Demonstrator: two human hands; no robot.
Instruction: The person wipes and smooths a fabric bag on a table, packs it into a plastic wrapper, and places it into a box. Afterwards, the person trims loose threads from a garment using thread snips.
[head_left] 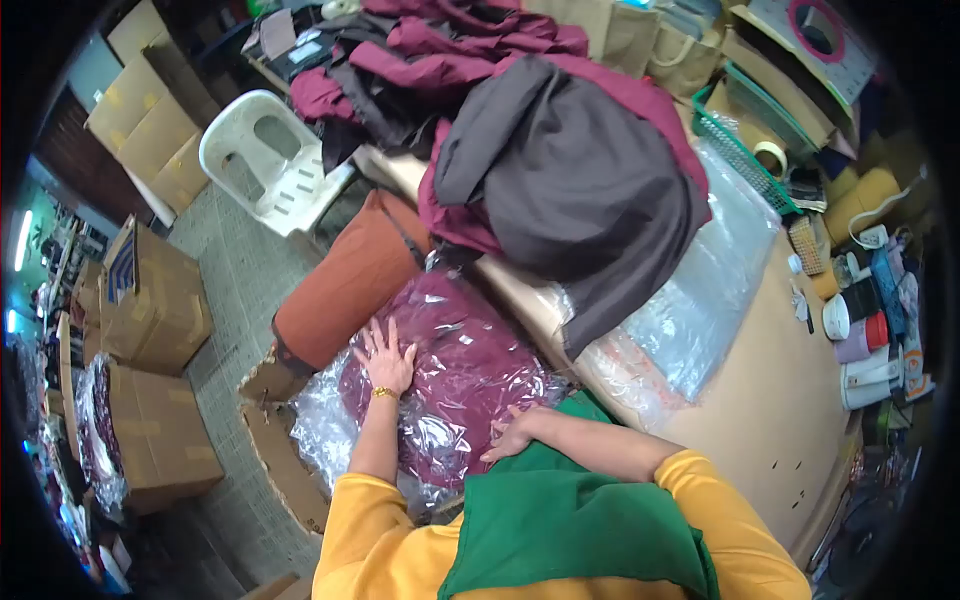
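Observation:
A clear plastic bag filled with folded maroon fabric [455, 365] sits inside an open cardboard box [277, 468] in front of me. My left hand [388, 360], with a gold bracelet at the wrist, lies flat on the bag's left part, fingers spread. Against the bag's near right side rests my right hand [512, 437], its fingers stretched out and partly turned from view. Neither hand grips anything that I can see. Beside my left hand, at the box's far end, is a rust-brown rolled bundle [350, 280].
A table [745, 435] on the right holds a heap of dark grey and maroon cloth [570, 180], flat clear plastic bags [705, 310] and a green basket [740, 150]. A white plastic chair [265, 165] stands at back left. Cardboard boxes [160, 425] line the left.

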